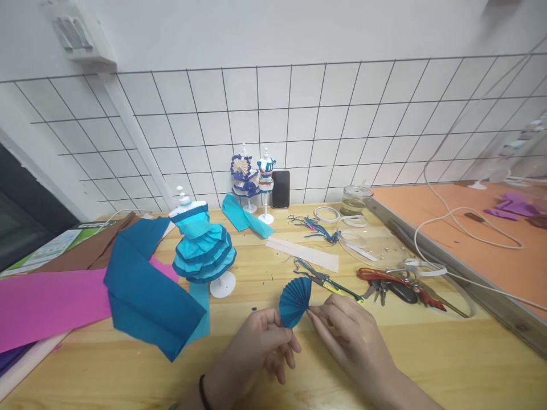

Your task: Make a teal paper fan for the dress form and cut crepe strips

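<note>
A small dark-blue pleated paper fan [294, 300] is spread over the front of the table, its folds meeting at a gathered point on the right. My right hand [352, 336] pinches that point between thumb and fingers. At the fan's lower left edge, my left hand [262, 344] has its thumb and index finger closed on the paper, while the other fingers curl loosely below. To the left stands a white mini dress form [183, 198] wearing a tiered turquoise and blue paper dress [203, 245]. Scissors [329, 283] with green and yellow parts lie just beyond my right hand.
Dark-blue crepe paper [149, 290] and pink paper [51, 302] lie at left. Behind stand two smaller dressed forms [265, 182] and a phone [281, 189]. A pale paper strip [303, 253], keys [382, 293], tape rolls [327, 214] and a glass jar [355, 200] occupy the right.
</note>
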Action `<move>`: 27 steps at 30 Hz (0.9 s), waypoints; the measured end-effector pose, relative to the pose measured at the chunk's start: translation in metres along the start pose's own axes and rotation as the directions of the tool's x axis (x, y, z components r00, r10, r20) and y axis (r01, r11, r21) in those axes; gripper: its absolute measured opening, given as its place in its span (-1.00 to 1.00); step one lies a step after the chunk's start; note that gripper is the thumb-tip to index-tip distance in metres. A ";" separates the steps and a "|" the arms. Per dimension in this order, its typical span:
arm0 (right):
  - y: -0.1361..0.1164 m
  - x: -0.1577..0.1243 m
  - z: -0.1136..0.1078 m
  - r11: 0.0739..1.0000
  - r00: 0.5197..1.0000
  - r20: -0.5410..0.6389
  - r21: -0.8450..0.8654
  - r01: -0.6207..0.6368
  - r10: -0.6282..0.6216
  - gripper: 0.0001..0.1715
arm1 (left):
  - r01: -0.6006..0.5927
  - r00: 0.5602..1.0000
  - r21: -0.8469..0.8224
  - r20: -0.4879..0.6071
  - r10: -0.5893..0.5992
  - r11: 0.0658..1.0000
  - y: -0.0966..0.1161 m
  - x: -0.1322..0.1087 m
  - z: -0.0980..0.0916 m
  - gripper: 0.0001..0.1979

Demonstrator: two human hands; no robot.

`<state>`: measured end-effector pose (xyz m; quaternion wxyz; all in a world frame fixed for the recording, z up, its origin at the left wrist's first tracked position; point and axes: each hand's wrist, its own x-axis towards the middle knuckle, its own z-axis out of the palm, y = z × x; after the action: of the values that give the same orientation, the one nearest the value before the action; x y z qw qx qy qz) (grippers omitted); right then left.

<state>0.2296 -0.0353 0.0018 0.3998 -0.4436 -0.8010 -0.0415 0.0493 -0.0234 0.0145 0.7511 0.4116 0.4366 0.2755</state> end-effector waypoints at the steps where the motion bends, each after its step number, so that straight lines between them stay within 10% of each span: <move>1: 0.000 0.000 0.000 1.000 1.000 -0.001 0.006 -0.005 0.005 -0.80 | 0.007 1.000 0.007 0.012 -0.007 1.000 -0.001 0.000 0.001 -0.87; 13: -0.003 0.000 0.004 0.996 1.000 0.003 0.082 -0.021 0.020 -0.82 | -0.117 0.989 -0.055 0.079 0.121 0.992 -0.016 0.008 -0.001 -0.52; 27: -0.014 0.000 0.006 0.972 0.980 0.199 0.233 -0.036 -0.011 -0.78 | -0.148 0.987 0.038 -0.060 0.150 0.988 -0.013 0.011 -0.003 -0.77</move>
<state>0.2151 -0.0416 0.0012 0.3676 -0.4000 -0.8334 0.1010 0.0525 -0.0206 -0.0019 0.7073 0.4467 0.4323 0.3365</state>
